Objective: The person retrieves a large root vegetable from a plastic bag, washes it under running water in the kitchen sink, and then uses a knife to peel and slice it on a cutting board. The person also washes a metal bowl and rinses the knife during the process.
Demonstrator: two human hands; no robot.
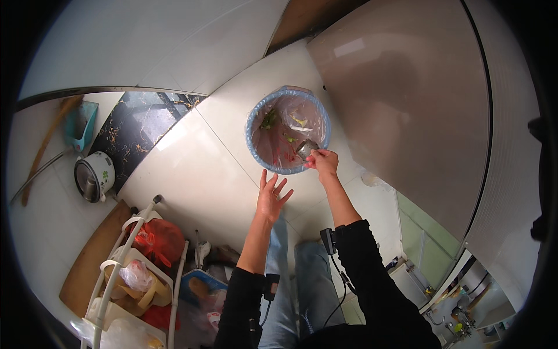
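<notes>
A round blue waste bin [250,138] lined with a clear plastic bag stands on the tiled floor in front of me. Green leaves [268,118], red scraps [287,155] and a white strip [301,129] lie inside it. My right hand [324,162] grips a small perforated metal strainer basket [306,149] by its rim, tilted over the bin's near right side. Its inside cannot be seen well. My left hand [270,198] is empty, its fingers spread, just outside the bin's near edge.
At the lower left stands a white rack [114,279] with bagged items, beside a blue tray [192,275]. A rice cooker [104,174] and a teal dustpan [87,122] are at the far left. A large smooth brownish panel [414,109] rises on the right.
</notes>
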